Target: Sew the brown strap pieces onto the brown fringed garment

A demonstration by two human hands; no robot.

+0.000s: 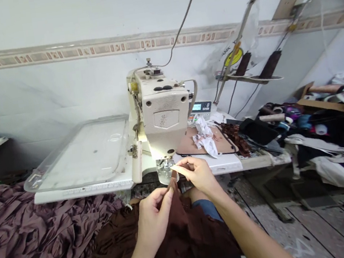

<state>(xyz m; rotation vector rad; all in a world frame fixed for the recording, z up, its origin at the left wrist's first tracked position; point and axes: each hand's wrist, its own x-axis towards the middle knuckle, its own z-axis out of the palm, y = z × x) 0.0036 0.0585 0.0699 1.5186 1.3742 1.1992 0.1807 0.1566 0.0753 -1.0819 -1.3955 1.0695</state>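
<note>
Dark brown fabric (pixel 186 226) lies over my lap, and a narrow part of it rises to the sewing machine (pixel 165 113). My left hand (pixel 155 211) pinches this raised part between thumb and fingers, just in front of the machine's metal stitching plate (pixel 165 175). Slightly higher and to the right, my right hand (pixel 196 175) is closed on the upper end of the same fabric, its fingertips close to the needle area. The needle itself is too small to make out.
A clear plastic lid (pixel 81 153) rests on the table's left side. White scraps (pixel 206 137) lie on a brown board beside the control panel (pixel 201 107). Mauve fabric (pixel 44 247) is heaped at left. Thread cones (pixel 270 64) stand on a rack above the cluttered right side.
</note>
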